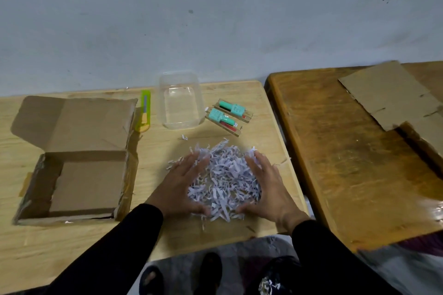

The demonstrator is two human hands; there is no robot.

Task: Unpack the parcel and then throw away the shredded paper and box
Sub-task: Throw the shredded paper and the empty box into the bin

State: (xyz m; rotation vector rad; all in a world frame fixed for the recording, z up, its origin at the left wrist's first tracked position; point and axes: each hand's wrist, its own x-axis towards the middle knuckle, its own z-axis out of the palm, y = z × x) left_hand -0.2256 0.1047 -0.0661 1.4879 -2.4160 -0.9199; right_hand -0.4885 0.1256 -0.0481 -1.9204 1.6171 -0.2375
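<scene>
Black sleeves [115,246] lowest in view, leading up to two bare hands cupped around a heap of shredded paper [223,175] on the pale wooden table [72,246]. Left hand [179,184] flat against the heap's left flank, fingers spread and loosely curved, pressing rather than clenched. Right hand [266,184] mirrored on the right flank, fingers likewise open and curled inward, tips buried among the strips. Nothing pinched or lifted yet.

Beside the left hand, the opened cardboard box [84,175], flap folded back, apparently emptied. Further back: a green utility knife [144,112], a clear plastic container [179,100], and two teal-capped items on card backing [227,115], well apart from the paper. Loose strips scattered at the heap's edges and near the table's front lip. On the darker neighbouring table [347,163], a flattened piece of cardboard [395,98].

Step in hand, by all appearances: gathering the shreds for disposal. Best done by sweeping both palms inward along the tabletop, compressing the heap into a tight bundle before lifting, thumbs closing over the top. Worth collecting stray strips first, and keeping the bundle low to avoid spills over the table edge.
</scene>
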